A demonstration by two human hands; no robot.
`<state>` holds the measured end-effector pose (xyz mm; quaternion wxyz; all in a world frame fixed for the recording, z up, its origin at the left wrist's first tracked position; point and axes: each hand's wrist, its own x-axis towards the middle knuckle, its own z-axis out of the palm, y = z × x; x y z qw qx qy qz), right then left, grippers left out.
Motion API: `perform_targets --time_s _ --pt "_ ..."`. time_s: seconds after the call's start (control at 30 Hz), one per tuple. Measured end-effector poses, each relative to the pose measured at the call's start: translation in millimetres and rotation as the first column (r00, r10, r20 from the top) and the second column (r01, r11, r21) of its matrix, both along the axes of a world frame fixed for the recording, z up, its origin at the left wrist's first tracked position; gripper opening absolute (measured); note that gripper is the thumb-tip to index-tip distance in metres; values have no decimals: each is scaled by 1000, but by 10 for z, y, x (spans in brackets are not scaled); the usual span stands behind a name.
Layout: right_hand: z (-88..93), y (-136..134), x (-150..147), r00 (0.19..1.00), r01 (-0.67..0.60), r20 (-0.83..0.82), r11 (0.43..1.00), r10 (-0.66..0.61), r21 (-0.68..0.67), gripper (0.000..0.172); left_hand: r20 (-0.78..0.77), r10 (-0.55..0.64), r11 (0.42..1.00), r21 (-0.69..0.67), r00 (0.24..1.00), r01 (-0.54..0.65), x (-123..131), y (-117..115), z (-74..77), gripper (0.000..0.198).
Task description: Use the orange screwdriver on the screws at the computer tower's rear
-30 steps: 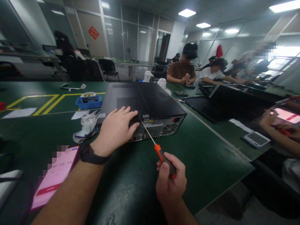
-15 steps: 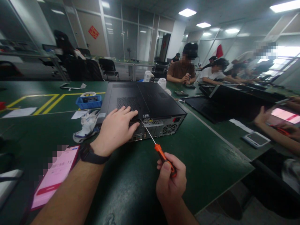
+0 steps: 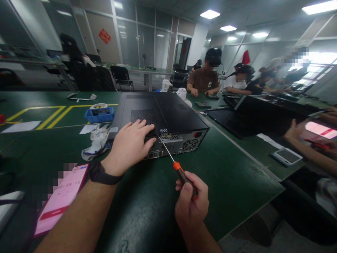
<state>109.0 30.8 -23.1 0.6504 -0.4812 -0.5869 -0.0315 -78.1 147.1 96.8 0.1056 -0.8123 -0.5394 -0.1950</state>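
A black computer case lies on its side on the green table, its back panel with the fan grille facing me. My left hand rests on the near left corner of the case, fingers spread over the top panel near the vent holes. In my right hand is a screwdriver with an orange and dark handle, my fingers wrapped round the grip. Its thin shaft slants up and left, and the tip meets the upper edge of the back panel beside my left thumb. Any screw at the tip is too small to make out.
Left of the case are a blue bin, a roll of tape and white gloves. A pink-screened phone lies by my left forearm. To the right are another opened black case, a small scale and a co-worker's hands.
The screwdriver's handle has turned about its axis, showing more of its dark side. Its tip and my left hand stay in place. A person across the table has lowered their hands.
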Motion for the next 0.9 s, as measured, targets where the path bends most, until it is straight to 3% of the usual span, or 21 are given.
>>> perform_targets --time_s 0.17,0.47,0.67,0.9 --pt "12 -14 -1 998 -69 -5 997 69 23 29 4 -2 1000 -9 1000 2 -3 4 2 47" --pt "-59 -27 0 1000 17 -17 1000 -18 -26 27 8 9 1000 -5 1000 -9 6 -13 11 46" --pt "35 -17 -4 996 -87 -16 996 87 15 30 2 -9 1000 4 1000 9 -4 0 3 47" --pt "26 6 7 999 15 36 1000 -16 25 27 0 6 1000 1 1000 -6 -1 -5 -2 46"
